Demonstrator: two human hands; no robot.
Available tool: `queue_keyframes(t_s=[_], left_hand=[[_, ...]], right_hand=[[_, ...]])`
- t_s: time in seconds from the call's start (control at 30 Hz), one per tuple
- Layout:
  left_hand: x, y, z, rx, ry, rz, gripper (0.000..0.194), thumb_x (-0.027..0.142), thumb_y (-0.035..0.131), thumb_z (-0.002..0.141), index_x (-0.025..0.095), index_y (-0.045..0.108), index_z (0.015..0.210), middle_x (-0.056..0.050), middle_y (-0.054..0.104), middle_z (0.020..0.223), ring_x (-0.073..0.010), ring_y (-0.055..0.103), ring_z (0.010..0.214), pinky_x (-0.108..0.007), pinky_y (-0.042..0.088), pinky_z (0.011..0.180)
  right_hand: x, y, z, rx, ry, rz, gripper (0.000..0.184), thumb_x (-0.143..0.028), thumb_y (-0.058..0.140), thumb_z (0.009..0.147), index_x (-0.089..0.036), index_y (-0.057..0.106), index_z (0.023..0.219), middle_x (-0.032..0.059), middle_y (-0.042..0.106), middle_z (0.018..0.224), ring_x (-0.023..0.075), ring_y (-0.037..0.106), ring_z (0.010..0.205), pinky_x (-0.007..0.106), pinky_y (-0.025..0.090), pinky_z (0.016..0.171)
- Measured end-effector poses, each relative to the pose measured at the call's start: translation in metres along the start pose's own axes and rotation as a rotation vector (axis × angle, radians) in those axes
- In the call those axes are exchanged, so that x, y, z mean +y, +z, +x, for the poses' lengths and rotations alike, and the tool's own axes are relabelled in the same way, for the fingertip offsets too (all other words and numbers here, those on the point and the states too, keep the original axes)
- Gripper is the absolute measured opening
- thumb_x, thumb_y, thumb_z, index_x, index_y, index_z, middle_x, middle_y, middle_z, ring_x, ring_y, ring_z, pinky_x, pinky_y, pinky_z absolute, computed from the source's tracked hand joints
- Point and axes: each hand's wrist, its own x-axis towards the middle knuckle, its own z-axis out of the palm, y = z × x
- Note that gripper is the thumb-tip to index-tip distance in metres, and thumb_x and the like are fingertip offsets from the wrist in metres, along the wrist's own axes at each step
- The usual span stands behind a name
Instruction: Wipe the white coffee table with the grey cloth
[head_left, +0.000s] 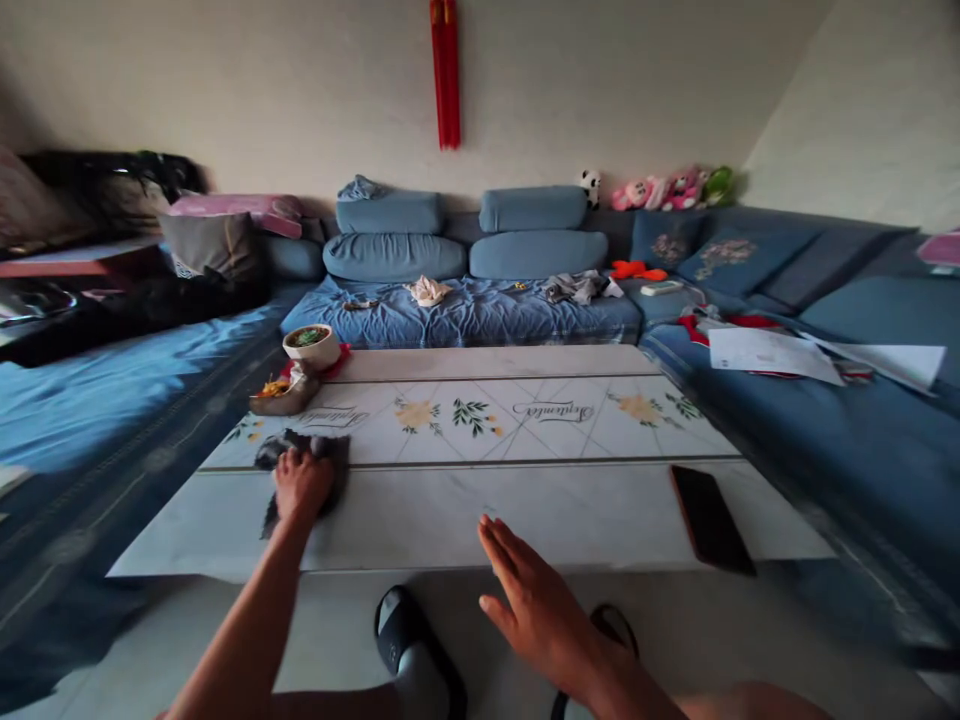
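My left hand (301,482) presses a dark grey cloth (337,462) onto the left part of the coffee table (420,510), its fingers curled over the fabric. Part of the cloth spreads out beyond my fingers and wrist. My right hand (536,605) is held at the table's near edge, fingers stretched out and thumb apart, with nothing in it. Past the cloth, on the table's left side, sits a brown dish (283,402) with orange-yellow bits in it. Behind that stands a white pot (313,350) with a green succulent.
A dark phone (709,518) lies at the table's right. Blue sofas surround the table; the back sofa (495,318) holds crumpled cloths, and papers (776,355) lie on the right one. My slippered foot (409,630) is below the near edge.
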Motion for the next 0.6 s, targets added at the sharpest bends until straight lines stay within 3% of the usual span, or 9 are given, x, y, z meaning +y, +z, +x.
queue_keyframes(t_s=[0.1, 0.2, 0.27, 0.33, 0.43, 0.53, 0.6], left_hand=[[0.093, 0.032, -0.011, -0.093, 0.119, -0.071, 0.044, 0.013, 0.046, 0.11, -0.019, 0.063, 0.134, -0.033, 0.067, 0.156, -0.0356, 0.056, 0.154, -0.057, 0.045, 0.13], [0.193, 0.058, -0.051, -0.173, 0.329, -0.158, 0.051, 0.014, 0.051, 0.109, -0.009, 0.06, 0.154, -0.028, 0.058, 0.172, -0.0301, 0.052, 0.163, -0.05, 0.037, 0.139], [0.226, 0.067, -0.089, -0.207, 0.45, -0.199, 0.059, 0.017, 0.054, 0.108, 0.001, 0.059, 0.164, -0.022, 0.052, 0.179, -0.03, 0.048, 0.169, -0.047, 0.035, 0.142], [0.219, 0.072, -0.127, -0.216, 0.551, -0.239, 0.064, 0.02, 0.052, 0.108, 0.01, 0.056, 0.171, -0.015, 0.047, 0.185, -0.0287, 0.042, 0.173, -0.046, 0.033, 0.144], [0.146, 0.077, -0.156, -0.191, 0.595, -0.25, 0.066, 0.023, 0.045, 0.11, 0.023, 0.054, 0.175, -0.004, 0.044, 0.188, -0.0252, 0.039, 0.176, -0.044, 0.034, 0.145], [0.061, 0.072, -0.121, -0.144, 0.405, -0.146, 0.059, 0.03, 0.038, 0.112, 0.024, 0.064, 0.164, -0.006, 0.058, 0.178, -0.0264, 0.05, 0.169, -0.043, 0.041, 0.141], [0.034, 0.064, -0.072, -0.145, 0.219, -0.059, 0.056, 0.029, 0.035, 0.113, 0.02, 0.068, 0.157, -0.01, 0.066, 0.17, -0.0289, 0.055, 0.165, -0.044, 0.042, 0.138]], right_hand=[[-0.009, -0.01, 0.003, -0.024, -0.023, 0.007, 0.111, -0.008, 0.065, 0.099, -0.03, 0.005, 0.19, 0.0069, 0.034, 0.189, 0.0308, 0.046, 0.171, 0.053, 0.055, 0.134], [-0.02, -0.02, 0.008, -0.009, -0.067, -0.024, 0.104, -0.014, 0.064, 0.103, -0.02, 0.006, 0.19, 0.0103, 0.031, 0.19, 0.0315, 0.043, 0.173, 0.051, 0.055, 0.134], [-0.029, -0.03, 0.012, 0.034, -0.105, -0.042, 0.101, -0.021, 0.066, 0.106, -0.015, 0.01, 0.189, 0.0134, 0.032, 0.19, 0.0331, 0.044, 0.172, 0.05, 0.055, 0.134], [-0.037, -0.038, 0.015, 0.083, -0.147, -0.05, 0.099, -0.032, 0.069, 0.109, -0.013, 0.013, 0.189, 0.0145, 0.034, 0.189, 0.0329, 0.047, 0.171, 0.046, 0.055, 0.134], [-0.039, -0.031, 0.014, 0.181, -0.269, -0.142, 0.092, -0.049, 0.07, 0.112, -0.01, 0.031, 0.185, 0.0152, 0.048, 0.182, 0.0312, 0.055, 0.165, 0.039, 0.056, 0.131], [-0.028, 0.014, 0.006, 0.41, -0.377, -0.308, 0.051, -0.041, 0.071, 0.112, -0.019, 0.07, 0.158, 0.0045, 0.076, 0.157, 0.024, 0.078, 0.137, 0.029, 0.067, 0.112], [-0.02, 0.053, 0.002, 0.547, -0.347, -0.368, 0.028, -0.034, 0.074, 0.109, -0.03, 0.083, 0.135, -0.0035, 0.088, 0.133, 0.0203, 0.086, 0.111, 0.025, 0.072, 0.093]])
